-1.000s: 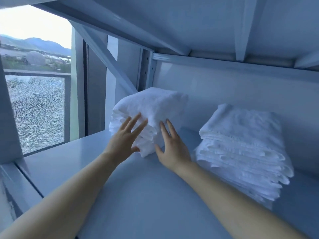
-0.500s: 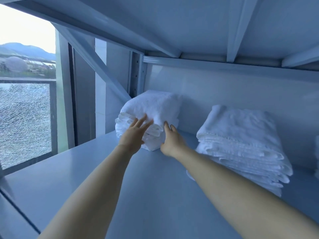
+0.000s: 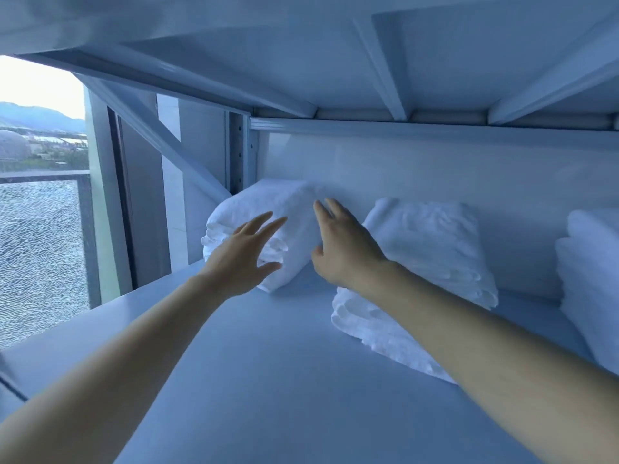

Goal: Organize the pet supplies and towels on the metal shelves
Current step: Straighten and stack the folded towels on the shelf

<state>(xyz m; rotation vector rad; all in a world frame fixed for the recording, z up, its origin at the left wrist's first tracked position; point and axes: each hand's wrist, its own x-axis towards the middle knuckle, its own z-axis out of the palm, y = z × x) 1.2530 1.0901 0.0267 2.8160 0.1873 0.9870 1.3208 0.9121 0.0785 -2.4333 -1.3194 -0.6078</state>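
A stack of folded white towels point(image 3: 268, 209) sits in the back left corner of the metal shelf point(image 3: 268, 363), against the rear wall. My left hand point(image 3: 241, 259) hovers at its front face, fingers spread, holding nothing. My right hand point(image 3: 345, 249) lies flat against the stack's right side, fingers straight. A second folded towel stack point(image 3: 432, 249) rests to the right, partly hidden behind my right forearm. A third white stack point(image 3: 589, 283) shows at the right edge.
The upper shelf's underside with its ribs point(image 3: 385, 68) hangs low overhead. A diagonal brace point(image 3: 167, 149) and an upright post point(image 3: 239, 155) stand at the left end. Beyond them is a window with cracked glass point(image 3: 40, 256).
The left towel stack has been pushed back into the corner against the wall. My right hand slid up along its right side. The view moved closer and right, revealing a third stack.
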